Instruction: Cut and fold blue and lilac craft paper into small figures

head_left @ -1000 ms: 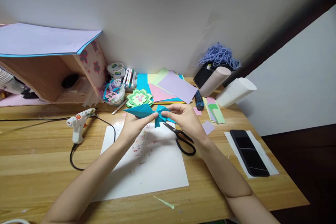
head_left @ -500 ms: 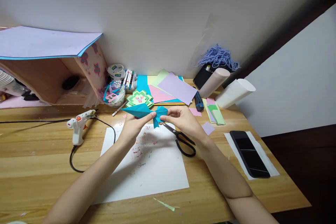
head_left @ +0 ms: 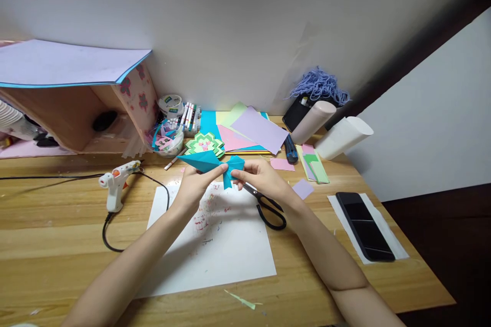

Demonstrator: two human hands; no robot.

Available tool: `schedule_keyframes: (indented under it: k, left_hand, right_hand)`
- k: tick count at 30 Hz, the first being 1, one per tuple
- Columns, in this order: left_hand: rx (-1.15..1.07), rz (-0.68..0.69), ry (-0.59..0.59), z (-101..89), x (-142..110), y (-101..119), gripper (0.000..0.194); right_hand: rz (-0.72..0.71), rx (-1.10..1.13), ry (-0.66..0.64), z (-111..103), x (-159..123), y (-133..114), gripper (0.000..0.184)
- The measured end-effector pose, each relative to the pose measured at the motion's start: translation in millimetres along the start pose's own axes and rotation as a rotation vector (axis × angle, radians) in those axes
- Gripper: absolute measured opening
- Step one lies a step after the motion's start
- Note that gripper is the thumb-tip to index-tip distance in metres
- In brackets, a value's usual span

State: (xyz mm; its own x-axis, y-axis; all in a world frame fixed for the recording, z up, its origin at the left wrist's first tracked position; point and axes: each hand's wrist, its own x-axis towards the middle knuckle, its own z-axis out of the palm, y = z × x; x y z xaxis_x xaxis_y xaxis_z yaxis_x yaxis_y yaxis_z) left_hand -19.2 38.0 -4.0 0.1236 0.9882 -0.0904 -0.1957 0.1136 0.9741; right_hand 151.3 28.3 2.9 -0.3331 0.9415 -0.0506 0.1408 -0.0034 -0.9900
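A folded teal paper figure (head_left: 209,162) is held above a white sheet (head_left: 215,245) on the wooden desk (head_left: 49,235). My left hand (head_left: 195,186) pinches its long pointed left part from below. My right hand (head_left: 261,176) pinches the smaller folded flaps at the figure's right end. Both hands are closed on the paper. Black scissors (head_left: 268,207) lie on the desk just under my right wrist.
A white glue gun (head_left: 115,184) with a black cord stands at the left. Coloured sheets (head_left: 249,130), a green paper flower (head_left: 203,144), markers and a tape roll lie at the back. A black phone (head_left: 364,227) rests at the right. Two rolled tubes (head_left: 337,135) lean near the wall.
My right hand's fingers have shifted slightly left along the small flaps. The paper figure stays in nearly the same place.
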Motion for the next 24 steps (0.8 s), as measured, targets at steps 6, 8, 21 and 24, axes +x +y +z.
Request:
schedule_keyframes:
  k: [6,8,21,24]
  left_hand:
    - [-0.010,-0.036,-0.049,-1.7,-1,1,0.019]
    - [-0.013,-0.055,-0.090,-1.8,-2,4,0.019]
    - [0.178,-0.157,-0.237,-12.0,9,5,0.027]
    - [0.156,-0.111,-0.246,-11.6,11,5,0.037]
  right_hand:
    - [0.015,-0.050,-0.016,-1,-3,-4,0.044]
    - [0.008,-0.052,-0.038,-1,-4,-8,0.050]
    - [-0.042,-0.176,0.091,-1,-4,-10,0.025]
    - [-0.026,-0.079,0.167,-1,0,-6,0.025]
